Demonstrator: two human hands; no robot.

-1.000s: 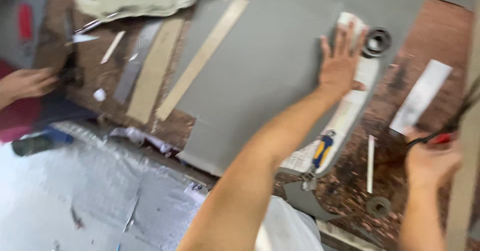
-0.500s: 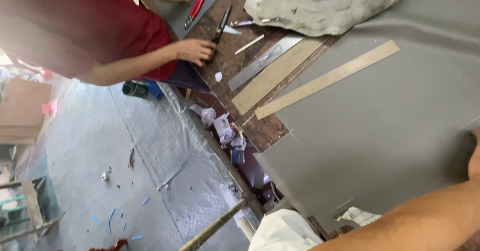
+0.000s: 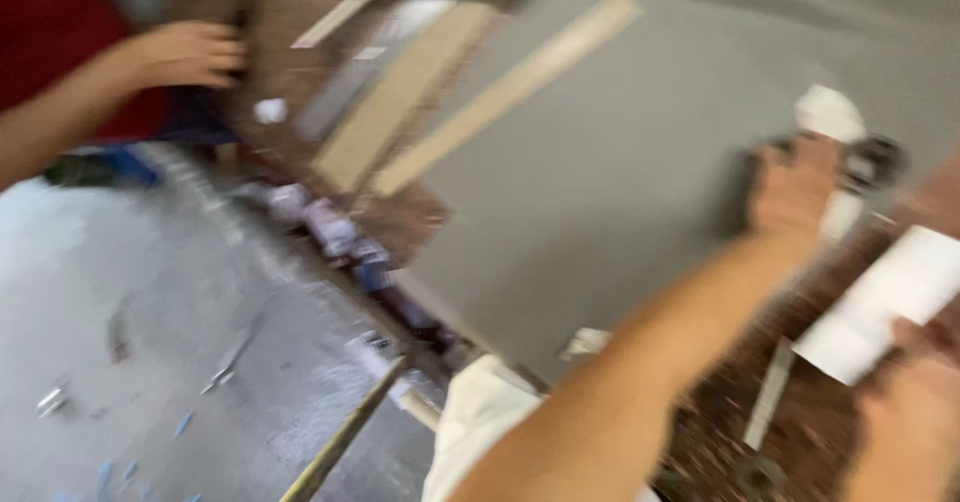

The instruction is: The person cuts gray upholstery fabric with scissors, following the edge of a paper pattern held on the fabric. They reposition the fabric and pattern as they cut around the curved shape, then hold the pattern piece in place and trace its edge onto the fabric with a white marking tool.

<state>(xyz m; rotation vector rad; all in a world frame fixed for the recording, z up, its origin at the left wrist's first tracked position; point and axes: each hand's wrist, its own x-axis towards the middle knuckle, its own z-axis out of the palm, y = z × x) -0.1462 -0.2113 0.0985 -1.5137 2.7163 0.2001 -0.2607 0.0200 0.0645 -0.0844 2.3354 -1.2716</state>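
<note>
While motion blur softens the whole scene, one large grey sheet (image 3: 640, 172) dominates a brown worktop (image 3: 400, 217), covering most of its upper right and reaching the near edge. Below and to the left lies a grey concrete floor (image 3: 150, 342), littered with small scraps. Two pale wooden strips lie at a slant: a wider one (image 3: 405, 92) on the bare worktop just beside the sheet's left edge, and a longer, narrower one (image 3: 510, 92) resting on the sheet's corner. A bare forearm runs from the bottom centre up to the person's left hand (image 3: 795, 187), which rests palm down on the grey sheet near its right edge, fingers drawn together and curled rather than spread; whether it grips anything cannot be told through the blur. Touching that hand from behind is a long white strip of paper or cloth (image 3: 830, 117), and just beside it sits one dark ring-shaped object (image 3: 880, 157). One white rectangular sheet of paper (image 3: 895, 297) lies at the right edge, with the person's right hand (image 3: 910, 412) closing on its lower end at the bottom right corner; the grip looks pinched, though the fingers are too smeared to be sure. A thin pale stick (image 3: 770, 392) lies on the worktop between the two arms. At upper left, a co-worker's hand (image 3: 190, 52), on an arm with a red sleeve, rests at the worktop's far corner.
</note>
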